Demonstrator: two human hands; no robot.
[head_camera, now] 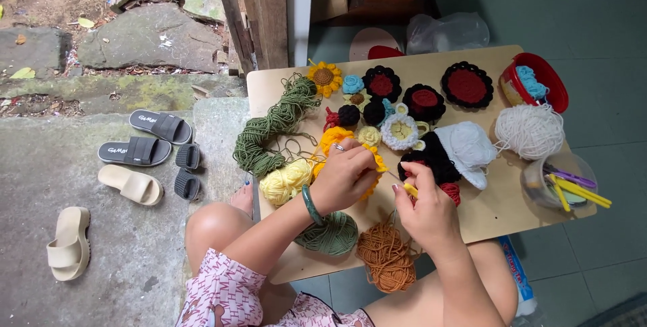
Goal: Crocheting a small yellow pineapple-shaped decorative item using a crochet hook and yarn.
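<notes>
My left hand (345, 177), with a ring and a green bangle at the wrist, pinches an orange-yellow crochet piece (335, 137) over the wooden board (502, 206). My right hand (426, 207) grips a yellow-handled crochet hook (406, 187) whose metal tip points at the piece. A green yarn ball (331, 235) and a rust-orange yarn tangle (387, 255) lie just below the hands. Pale yellow yarn (286, 181) sits left of the left hand.
Finished crochet flowers and coasters (466, 84) cover the board's far side, with an olive yarn skein (269, 132), white yarn (530, 130), a red bowl (549, 78) and a clear cup of hooks (563, 182). Sandals (135, 152) lie on the concrete at left.
</notes>
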